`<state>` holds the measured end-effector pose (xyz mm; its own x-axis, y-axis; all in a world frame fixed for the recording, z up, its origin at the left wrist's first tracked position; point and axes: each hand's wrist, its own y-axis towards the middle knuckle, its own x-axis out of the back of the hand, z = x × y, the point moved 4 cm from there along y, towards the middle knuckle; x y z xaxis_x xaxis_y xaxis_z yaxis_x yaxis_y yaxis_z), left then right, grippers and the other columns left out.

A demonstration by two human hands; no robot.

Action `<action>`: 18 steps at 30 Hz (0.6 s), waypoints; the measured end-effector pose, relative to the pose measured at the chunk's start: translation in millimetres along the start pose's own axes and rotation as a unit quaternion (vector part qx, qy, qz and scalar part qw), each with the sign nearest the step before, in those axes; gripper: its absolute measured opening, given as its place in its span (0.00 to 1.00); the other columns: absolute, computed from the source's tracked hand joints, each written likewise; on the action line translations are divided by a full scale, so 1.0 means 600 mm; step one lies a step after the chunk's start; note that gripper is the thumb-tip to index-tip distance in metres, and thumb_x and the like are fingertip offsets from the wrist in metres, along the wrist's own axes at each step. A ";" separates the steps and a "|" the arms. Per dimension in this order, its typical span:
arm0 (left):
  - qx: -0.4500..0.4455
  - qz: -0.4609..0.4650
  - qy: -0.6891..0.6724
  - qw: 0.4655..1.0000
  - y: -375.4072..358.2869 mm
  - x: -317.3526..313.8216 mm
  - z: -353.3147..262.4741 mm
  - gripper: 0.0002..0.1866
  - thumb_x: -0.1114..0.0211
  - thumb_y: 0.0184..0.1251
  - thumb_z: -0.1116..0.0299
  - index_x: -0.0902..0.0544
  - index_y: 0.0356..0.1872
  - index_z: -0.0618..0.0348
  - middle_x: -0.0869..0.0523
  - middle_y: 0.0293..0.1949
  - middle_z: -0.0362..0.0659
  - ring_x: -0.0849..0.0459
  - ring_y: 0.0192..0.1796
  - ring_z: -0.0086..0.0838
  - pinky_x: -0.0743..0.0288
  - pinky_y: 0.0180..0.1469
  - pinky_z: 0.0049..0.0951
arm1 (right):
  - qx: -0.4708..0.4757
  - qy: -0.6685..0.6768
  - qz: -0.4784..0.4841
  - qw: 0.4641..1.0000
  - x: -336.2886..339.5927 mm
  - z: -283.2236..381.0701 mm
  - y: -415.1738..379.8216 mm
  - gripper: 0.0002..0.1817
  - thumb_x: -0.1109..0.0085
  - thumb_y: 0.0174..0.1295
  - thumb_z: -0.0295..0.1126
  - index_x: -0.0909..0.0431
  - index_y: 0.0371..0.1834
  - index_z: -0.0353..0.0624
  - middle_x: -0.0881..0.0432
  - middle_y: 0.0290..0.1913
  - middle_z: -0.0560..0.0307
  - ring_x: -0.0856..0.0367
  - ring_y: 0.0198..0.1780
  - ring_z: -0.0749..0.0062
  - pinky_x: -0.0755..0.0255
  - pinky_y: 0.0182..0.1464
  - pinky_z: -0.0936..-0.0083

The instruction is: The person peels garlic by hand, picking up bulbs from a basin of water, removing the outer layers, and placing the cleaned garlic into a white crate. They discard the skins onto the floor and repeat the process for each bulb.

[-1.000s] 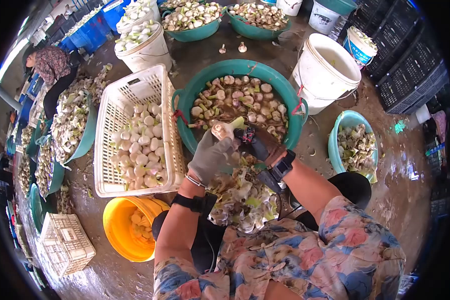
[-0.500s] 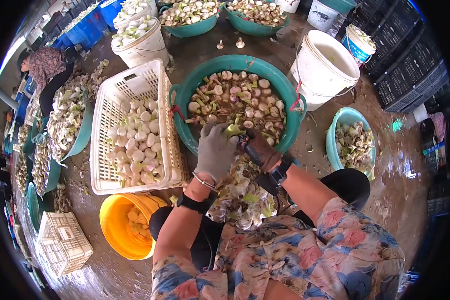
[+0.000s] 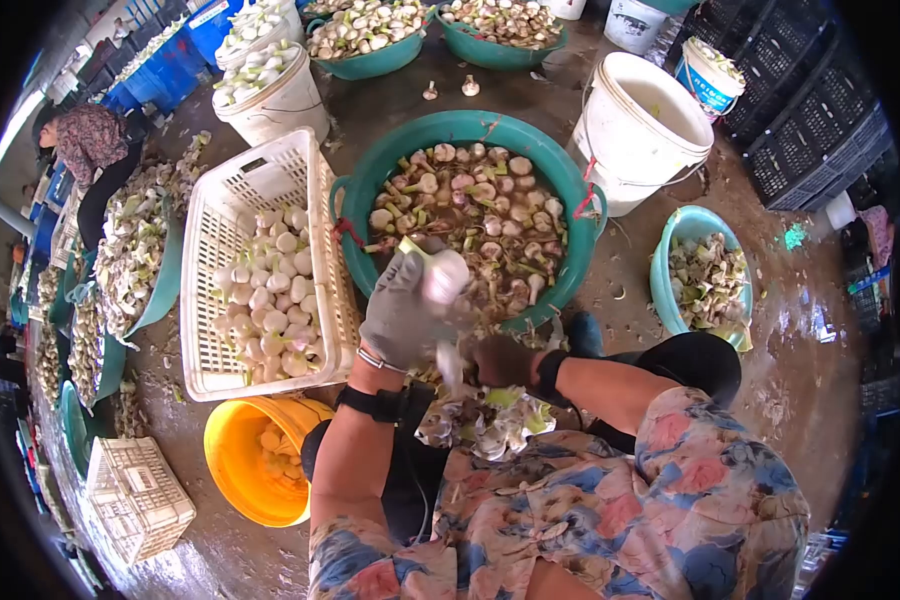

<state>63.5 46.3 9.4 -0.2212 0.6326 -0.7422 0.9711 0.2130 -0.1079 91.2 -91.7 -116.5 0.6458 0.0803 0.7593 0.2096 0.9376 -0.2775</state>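
My left hand (image 3: 398, 312), in a grey glove, is closed around a garlic bulb (image 3: 445, 277) with a short green stem, over the near rim of a round green tub (image 3: 355, 255). Loose garlic bulbs (image 3: 490, 190) lie in brownish water inside that tub. Lower and to the right, my right hand (image 3: 505, 358) wears a dark glove; it looks curled and is blurred, so what it holds is hidden. A pale, blurred strip of garlic skin (image 3: 452, 367) hangs between the hands. Below them is a heap of garlic skins (image 3: 490, 420).
On the left stands a white crate (image 3: 205, 330) of cleaned garlic, with a yellow bucket (image 3: 232, 470) below it. A white bucket (image 3: 635, 130) and a smaller green tub (image 3: 660, 275) of peelings are on the right. Another person (image 3: 90, 145) bends at far left.
My right hand has pulled down and away from the left, and the black tool it gripped no longer shows. My left hand has tilted, bringing the pale bulb into sight.
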 end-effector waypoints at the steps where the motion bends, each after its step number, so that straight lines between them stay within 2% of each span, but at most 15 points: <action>1: -0.015 -0.024 -0.019 0.999 0.000 0.001 -0.007 0.21 0.51 0.70 0.56 0.28 0.53 0.63 0.21 0.49 0.47 0.21 0.50 0.38 0.26 0.52 0.36 | -0.021 0.004 0.038 0.999 -0.002 0.020 -0.015 0.17 0.46 0.49 0.34 0.26 0.42 0.42 0.20 0.34 0.39 0.21 0.39 0.45 0.29 0.41 0.56; 3: -0.030 -0.057 -0.050 0.997 0.020 0.045 0.002 0.20 0.53 0.71 0.56 0.29 0.54 0.62 0.22 0.50 0.48 0.21 0.50 0.39 0.25 0.52 0.36 | -0.003 0.015 0.052 0.999 0.008 0.016 -0.019 0.17 0.46 0.49 0.32 0.27 0.44 0.42 0.20 0.36 0.39 0.22 0.40 0.45 0.29 0.42 0.57; 4: -0.008 -0.069 -0.055 0.996 0.020 0.052 0.003 0.20 0.53 0.71 0.57 0.30 0.54 0.61 0.22 0.50 0.48 0.21 0.51 0.39 0.26 0.52 0.36 | 0.007 0.022 0.067 0.997 0.014 0.015 -0.018 0.19 0.46 0.49 0.31 0.27 0.46 0.43 0.20 0.37 0.39 0.22 0.42 0.46 0.30 0.43 0.57; 6: 0.010 -0.059 -0.092 0.994 0.015 0.052 0.007 0.20 0.54 0.71 0.57 0.30 0.54 0.62 0.22 0.50 0.49 0.23 0.53 0.38 0.26 0.54 0.37 | -0.028 0.021 -0.009 0.999 0.079 0.019 -0.008 0.19 0.43 0.51 0.31 0.27 0.47 0.41 0.20 0.36 0.43 0.20 0.39 0.53 0.29 0.41 0.64; 7: 0.012 -0.061 -0.091 0.994 0.014 0.055 0.013 0.20 0.54 0.71 0.57 0.30 0.54 0.62 0.22 0.50 0.49 0.23 0.53 0.38 0.26 0.54 0.37 | -0.051 0.097 -0.032 0.993 0.136 0.037 -0.008 0.20 0.42 0.54 0.37 0.28 0.49 0.40 0.20 0.35 0.43 0.19 0.38 0.58 0.27 0.39 0.68; 8: -0.030 -0.065 0.020 0.997 0.016 0.060 0.014 0.20 0.55 0.72 0.57 0.30 0.54 0.62 0.22 0.50 0.49 0.23 0.54 0.37 0.27 0.55 0.37 | -0.075 0.171 -0.055 0.981 0.180 0.050 -0.004 0.23 0.42 0.57 0.42 0.29 0.50 0.38 0.19 0.34 0.43 0.18 0.37 0.64 0.26 0.38 0.72; 9: -0.072 -0.066 0.131 0.987 0.021 0.064 0.014 0.20 0.56 0.72 0.57 0.30 0.54 0.62 0.22 0.50 0.49 0.24 0.54 0.37 0.28 0.56 0.37 | -0.076 0.171 -0.056 0.981 0.172 0.029 0.015 0.23 0.42 0.57 0.42 0.29 0.50 0.38 0.19 0.34 0.43 0.18 0.37 0.64 0.26 0.38 0.72; 10: -0.071 -0.065 0.131 0.987 0.029 0.074 0.021 0.20 0.56 0.72 0.57 0.30 0.54 0.62 0.22 0.50 0.49 0.24 0.54 0.37 0.28 0.56 0.37 | 0.001 0.333 -0.123 0.935 0.185 0.034 0.032 0.21 0.42 0.58 0.40 0.28 0.49 0.37 0.19 0.34 0.48 0.19 0.36 0.69 0.26 0.37 0.76; 11: -0.074 -0.098 0.245 0.962 0.036 0.088 0.026 0.20 0.57 0.72 0.58 0.30 0.54 0.63 0.22 0.50 0.49 0.24 0.55 0.37 0.28 0.57 0.37 | 0.077 0.483 -0.187 0.852 0.197 0.037 0.038 0.18 0.42 0.59 0.37 0.27 0.48 0.37 0.18 0.33 0.53 0.19 0.34 0.75 0.27 0.36 0.79; 12: -0.077 -0.131 0.357 0.922 0.039 0.102 0.031 0.20 0.57 0.72 0.58 0.30 0.54 0.63 0.22 0.50 0.49 0.24 0.55 0.37 0.29 0.57 0.37 | 0.064 0.577 -0.190 0.792 0.182 0.039 0.030 0.15 0.45 0.57 0.24 0.26 0.48 0.38 0.21 0.35 0.60 0.28 0.33 0.82 0.31 0.35 0.81; 13: -0.074 -0.131 0.358 0.922 0.039 0.096 0.029 0.20 0.57 0.72 0.58 0.30 0.54 0.63 0.22 0.50 0.49 0.24 0.55 0.37 0.29 0.57 0.37 | 0.062 0.579 -0.191 0.790 0.172 0.034 0.034 0.15 0.45 0.57 0.24 0.26 0.48 0.38 0.21 0.35 0.60 0.28 0.33 0.82 0.31 0.35 0.81; 14: -0.021 -0.113 0.121 0.986 0.038 0.084 0.031 0.20 0.57 0.72 0.59 0.29 0.53 0.63 0.22 0.50 0.50 0.25 0.55 0.38 0.29 0.57 0.38 | 0.041 0.572 -0.168 0.802 0.158 0.027 0.043 0.14 0.46 0.57 0.22 0.26 0.48 0.38 0.21 0.35 0.60 0.27 0.33 0.81 0.31 0.35 0.82; 15: 0.033 -0.090 -0.124 0.988 0.037 0.066 0.034 0.19 0.56 0.72 0.59 0.29 0.53 0.63 0.22 0.50 0.50 0.25 0.55 0.39 0.29 0.58 0.39 | 0.019 0.564 -0.144 0.813 0.143 0.020 0.050 0.14 0.48 0.57 0.20 0.25 0.47 0.38 0.21 0.35 0.60 0.26 0.33 0.81 0.30 0.34 0.83; 16: 0.034 -0.092 -0.124 0.987 0.034 0.055 0.028 0.19 0.56 0.72 0.59 0.29 0.53 0.63 0.22 0.50 0.50 0.25 0.55 0.39 0.29 0.58 0.39 | 0.018 0.566 -0.142 0.812 0.140 0.027 0.049 0.14 0.48 0.57 0.20 0.25 0.47 0.38 0.21 0.35 0.60 0.26 0.33 0.81 0.30 0.34 0.83; 18: 0.022 -0.179 -0.130 0.975 0.028 0.050 0.019 0.17 0.55 0.72 0.61 0.28 0.51 0.63 0.22 0.51 0.50 0.24 0.54 0.39 0.27 0.55 0.39 | 0.073 0.713 -0.155 0.681 0.142 0.042 0.044 0.11 0.49 0.58 0.22 0.25 0.45 0.37 0.20 0.34 0.57 0.23 0.32 0.77 0.27 0.34 0.80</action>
<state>74.2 60.6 -22.1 -0.5216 0.3119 -0.7941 0.8401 0.3499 -0.4144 132.9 -51.4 -44.3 0.6651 -0.4413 -0.6024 0.4895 0.8669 -0.0946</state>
